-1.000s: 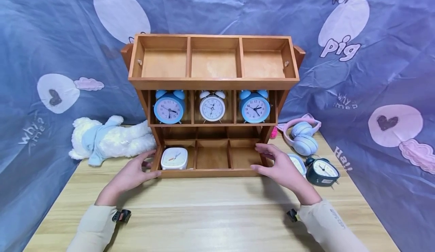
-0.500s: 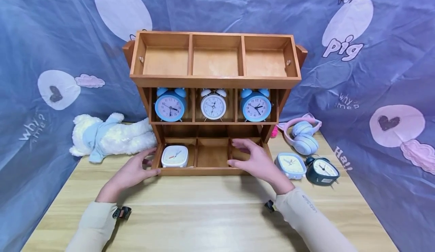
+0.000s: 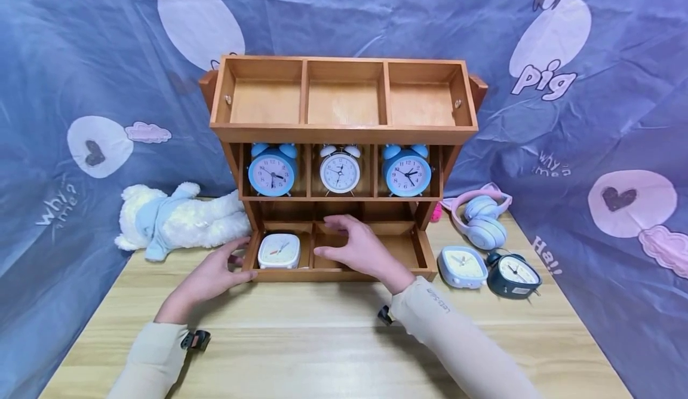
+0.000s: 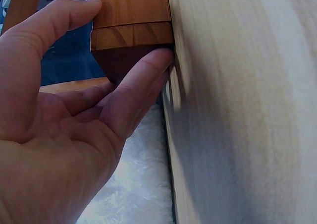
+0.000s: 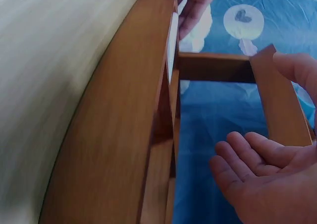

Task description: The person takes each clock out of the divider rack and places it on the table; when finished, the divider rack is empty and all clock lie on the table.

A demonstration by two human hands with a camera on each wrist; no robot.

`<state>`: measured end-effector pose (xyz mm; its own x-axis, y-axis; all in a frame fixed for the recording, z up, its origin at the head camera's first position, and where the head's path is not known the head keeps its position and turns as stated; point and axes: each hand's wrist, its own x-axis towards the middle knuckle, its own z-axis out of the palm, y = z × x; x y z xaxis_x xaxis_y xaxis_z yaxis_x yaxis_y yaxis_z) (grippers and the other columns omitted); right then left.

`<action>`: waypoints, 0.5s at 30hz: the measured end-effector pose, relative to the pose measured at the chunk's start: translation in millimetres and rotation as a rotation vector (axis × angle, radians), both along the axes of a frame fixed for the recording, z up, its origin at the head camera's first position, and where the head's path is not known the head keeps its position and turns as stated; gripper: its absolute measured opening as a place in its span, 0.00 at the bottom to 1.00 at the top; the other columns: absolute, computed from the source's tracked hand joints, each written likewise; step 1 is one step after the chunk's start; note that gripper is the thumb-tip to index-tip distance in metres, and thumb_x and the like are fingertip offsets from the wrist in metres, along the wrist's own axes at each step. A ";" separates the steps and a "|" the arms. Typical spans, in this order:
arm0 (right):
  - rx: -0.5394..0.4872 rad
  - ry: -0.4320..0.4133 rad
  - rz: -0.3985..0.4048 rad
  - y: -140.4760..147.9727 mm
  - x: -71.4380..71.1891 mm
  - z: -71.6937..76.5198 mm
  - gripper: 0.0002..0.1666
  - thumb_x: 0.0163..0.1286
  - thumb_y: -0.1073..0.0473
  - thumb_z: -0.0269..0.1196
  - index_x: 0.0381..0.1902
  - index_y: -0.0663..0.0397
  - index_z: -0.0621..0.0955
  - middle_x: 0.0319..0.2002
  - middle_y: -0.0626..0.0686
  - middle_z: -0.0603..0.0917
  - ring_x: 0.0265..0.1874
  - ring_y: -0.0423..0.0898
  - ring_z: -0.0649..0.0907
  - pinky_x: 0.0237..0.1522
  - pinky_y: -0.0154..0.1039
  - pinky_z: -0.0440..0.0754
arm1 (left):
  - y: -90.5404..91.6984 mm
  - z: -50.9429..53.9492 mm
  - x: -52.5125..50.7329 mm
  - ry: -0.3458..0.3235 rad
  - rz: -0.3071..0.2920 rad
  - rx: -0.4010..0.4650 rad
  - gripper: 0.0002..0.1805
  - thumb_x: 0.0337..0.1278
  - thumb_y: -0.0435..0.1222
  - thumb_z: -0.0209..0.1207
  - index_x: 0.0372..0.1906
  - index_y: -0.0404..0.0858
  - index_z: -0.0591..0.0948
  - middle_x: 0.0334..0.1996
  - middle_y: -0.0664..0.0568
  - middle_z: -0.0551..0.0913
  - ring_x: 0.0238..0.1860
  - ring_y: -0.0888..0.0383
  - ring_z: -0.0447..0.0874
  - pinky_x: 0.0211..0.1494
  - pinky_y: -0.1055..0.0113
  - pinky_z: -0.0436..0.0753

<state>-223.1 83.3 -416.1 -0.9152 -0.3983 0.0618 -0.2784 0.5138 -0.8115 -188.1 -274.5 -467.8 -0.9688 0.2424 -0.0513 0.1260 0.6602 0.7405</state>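
Two bare hands at the wooden rack, one gripping, one free. Pinches the rack's lower left front corner with the left hand, thumb at the front edge, fingers curled round the end, presumably to steady the frame where it stands on the table. Spreads the right hand across the rack's bottom middle compartment, thumb well apart from the fingers, nothing held between; likely so placed to span that space from front to back. Hard to tell from either view any touch of fingertip on wood.

Just inside the rack's gripped corner, in the bottom left compartment: white square clock, face angled upward. One tier higher on the rack, one upright clock to each compartment: blue twin-bell clock at left, white twin-bell clock at centre, second blue twin-bell clock at right, all facing frontward, seemingly for easy reading, with dividers to part them.

Right of the rack, on the table: blue square clock just beside dark green clock, probably laid there to be handy; beyond both, headphones. Left of the rack: plush toy, lying down, apparently out of the way. Behind the rack: blue printed cloth, likely a backdrop.
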 end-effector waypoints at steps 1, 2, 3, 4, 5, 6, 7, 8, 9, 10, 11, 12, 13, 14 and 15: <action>-0.004 -0.004 0.004 -4.3 -0.1 -0.7 0.46 0.68 0.44 0.81 0.77 0.55 0.79 0.74 0.55 0.85 0.74 0.59 0.83 0.79 0.61 0.78 | 0.0 0.0 0.3 -0.003 -0.002 0.000 0.52 0.68 0.44 0.77 0.86 0.28 0.63 0.80 0.27 0.72 0.66 0.32 0.85 0.44 0.63 0.89; -0.006 -0.005 0.008 -8.5 -0.1 -1.2 0.46 0.68 0.44 0.81 0.77 0.56 0.79 0.73 0.56 0.85 0.74 0.59 0.83 0.79 0.61 0.78 | 0.2 0.0 0.5 -0.005 -0.002 0.002 0.52 0.68 0.43 0.77 0.86 0.27 0.63 0.80 0.27 0.72 0.66 0.32 0.85 0.45 0.63 0.89; -0.007 -0.004 0.008 -12.6 -0.2 -1.8 0.46 0.68 0.44 0.81 0.77 0.56 0.79 0.73 0.56 0.85 0.74 0.59 0.83 0.79 0.60 0.79 | 0.1 -0.2 0.4 -0.007 -0.002 0.000 0.52 0.68 0.44 0.77 0.86 0.28 0.63 0.80 0.27 0.72 0.66 0.33 0.85 0.45 0.63 0.88; -0.006 -0.003 0.009 -16.5 -0.2 -2.4 0.46 0.68 0.43 0.81 0.77 0.57 0.79 0.73 0.56 0.85 0.74 0.59 0.83 0.78 0.60 0.79 | 0.3 -0.3 0.4 -0.012 0.004 0.003 0.52 0.68 0.44 0.77 0.86 0.28 0.63 0.80 0.28 0.72 0.67 0.33 0.85 0.45 0.63 0.88; -0.005 -0.005 0.011 -20.2 -0.2 -3.1 0.46 0.68 0.43 0.81 0.77 0.57 0.79 0.73 0.56 0.85 0.73 0.58 0.83 0.78 0.59 0.80 | 0.6 -0.3 0.3 -0.011 0.001 0.004 0.52 0.68 0.44 0.77 0.86 0.28 0.63 0.80 0.28 0.72 0.66 0.34 0.85 0.45 0.63 0.88; -0.006 -0.011 0.012 -23.7 -0.2 -3.6 0.47 0.68 0.42 0.80 0.78 0.57 0.79 0.72 0.55 0.85 0.73 0.58 0.83 0.78 0.59 0.80 | 0.9 -0.4 0.3 -0.010 -0.002 0.006 0.52 0.69 0.44 0.77 0.86 0.28 0.63 0.80 0.28 0.72 0.66 0.34 0.86 0.46 0.63 0.88; -0.003 -0.011 0.013 -27.2 -0.1 -4.3 0.47 0.68 0.42 0.80 0.78 0.57 0.78 0.72 0.55 0.85 0.73 0.58 0.83 0.77 0.59 0.80 | 1.2 -0.5 0.2 -0.010 -0.004 0.010 0.52 0.69 0.44 0.77 0.86 0.28 0.63 0.80 0.28 0.72 0.66 0.35 0.86 0.46 0.64 0.88; 0.001 -0.012 0.016 -30.8 -0.4 -5.1 0.48 0.68 0.42 0.80 0.78 0.57 0.78 0.72 0.56 0.85 0.73 0.58 0.83 0.77 0.59 0.80 | 1.5 -0.7 0.1 -0.012 -0.004 0.015 0.52 0.69 0.43 0.77 0.86 0.28 0.63 0.80 0.28 0.72 0.66 0.35 0.86 0.45 0.64 0.88; 0.002 -0.014 0.017 -34.5 -0.7 -5.7 0.48 0.68 0.42 0.80 0.79 0.57 0.78 0.72 0.56 0.85 0.72 0.58 0.83 0.76 0.59 0.80 | 1.7 -0.8 0.0 -0.011 -0.004 0.017 0.52 0.69 0.43 0.77 0.86 0.27 0.63 0.80 0.28 0.73 0.65 0.35 0.86 0.46 0.64 0.88; 0.003 -0.016 0.020 -38.1 -1.0 -6.4 0.49 0.68 0.42 0.79 0.79 0.56 0.77 0.72 0.56 0.84 0.73 0.59 0.83 0.76 0.59 0.80 | 1.9 -0.8 0.1 -0.013 -0.005 0.023 0.52 0.69 0.43 0.77 0.86 0.27 0.63 0.79 0.27 0.73 0.65 0.35 0.86 0.45 0.63 0.88; 0.007 -0.018 0.023 -41.9 -1.3 -7.2 0.49 0.69 0.41 0.79 0.80 0.56 0.76 0.72 0.56 0.84 0.72 0.59 0.82 0.76 0.59 0.81 | 1.9 -0.7 0.2 -0.016 -0.005 0.025 0.52 0.69 0.43 0.77 0.86 0.27 0.63 0.79 0.27 0.73 0.65 0.35 0.86 0.45 0.63 0.88; 0.010 -0.021 0.024 -46.0 -1.8 -7.7 0.49 0.69 0.41 0.79 0.80 0.56 0.76 0.73 0.56 0.84 0.73 0.59 0.82 0.76 0.59 0.81 | 1.9 -0.8 0.1 -0.019 -0.002 0.028 0.52 0.69 0.43 0.77 0.86 0.27 0.63 0.79 0.27 0.73 0.65 0.35 0.86 0.45 0.63 0.88; 0.015 -0.023 0.022 -50.5 -2.0 -8.2 0.49 0.69 0.42 0.79 0.81 0.55 0.76 0.73 0.56 0.84 0.73 0.58 0.82 0.76 0.59 0.81 | 1.8 -0.9 0.0 -0.021 0.000 0.031 0.52 0.69 0.43 0.77 0.86 0.27 0.63 0.79 0.27 0.74 0.65 0.35 0.86 0.45 0.62 0.88; 0.016 -0.027 0.018 -55.1 -2.3 -8.6 0.50 0.69 0.41 0.79 0.81 0.55 0.75 0.73 0.55 0.83 0.73 0.58 0.82 0.76 0.58 0.81 | 1.6 -0.9 0.1 -0.022 0.001 0.033 0.52 0.69 0.43 0.77 0.86 0.27 0.63 0.78 0.27 0.74 0.65 0.35 0.86 0.45 0.62 0.88; 0.018 -0.028 0.013 -60.0 -2.2 -9.2 0.50 0.69 0.41 0.79 0.81 0.54 0.75 0.73 0.55 0.83 0.73 0.57 0.82 0.76 0.58 0.81 | 1.4 -0.9 0.1 -0.022 0.002 0.034 0.51 0.69 0.43 0.77 0.86 0.27 0.63 0.78 0.27 0.75 0.65 0.35 0.86 0.46 0.62 0.88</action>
<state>-225.4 23.3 -425.3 -0.9111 -0.4111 0.0294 -0.2628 0.5245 -0.8098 -188.0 -273.1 -468.7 -0.9680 0.2425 -0.0644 0.1081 0.6349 0.7650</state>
